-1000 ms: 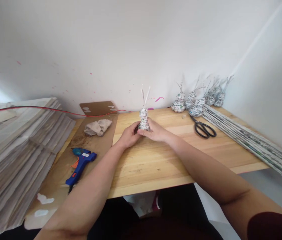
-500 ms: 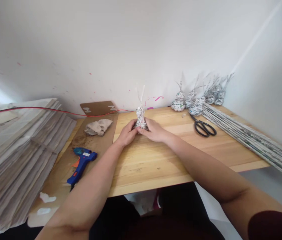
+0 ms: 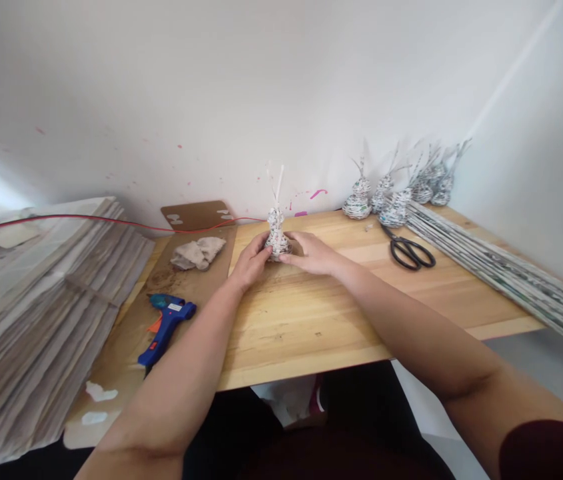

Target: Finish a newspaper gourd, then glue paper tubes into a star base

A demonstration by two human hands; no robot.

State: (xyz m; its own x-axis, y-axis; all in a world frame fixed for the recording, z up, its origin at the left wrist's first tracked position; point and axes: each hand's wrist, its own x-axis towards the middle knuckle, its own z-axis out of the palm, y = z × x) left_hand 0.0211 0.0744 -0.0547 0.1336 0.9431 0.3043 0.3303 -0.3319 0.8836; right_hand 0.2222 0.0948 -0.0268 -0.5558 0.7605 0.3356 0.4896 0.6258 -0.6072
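A small gourd-shaped piece woven from rolled newspaper [image 3: 276, 233] stands upright on the wooden table, with loose paper strips sticking up from its narrow top. My left hand [image 3: 252, 259] is wrapped round the left side of its base, thumb in front. From the right, my right hand [image 3: 310, 253] curves about the same base, its thumb touching the front and its fingers partly hidden behind. Left of my left forearm lies a blue glue gun [image 3: 166, 327] on a stained brown board [image 3: 126, 347].
Several similar woven gourds [image 3: 358, 200] stand against the wall at the back right. Black scissors [image 3: 411, 253] lie before them, beside long rolled paper sticks [image 3: 491, 267]. A crumpled cloth [image 3: 198, 253], a red cord [image 3: 161, 229] and a tall newspaper stack [image 3: 51, 320] are on the left.
The woven gourd has shifted slightly left and its strips have turned. My right hand has loosened and moved a little right, showing more of the base.
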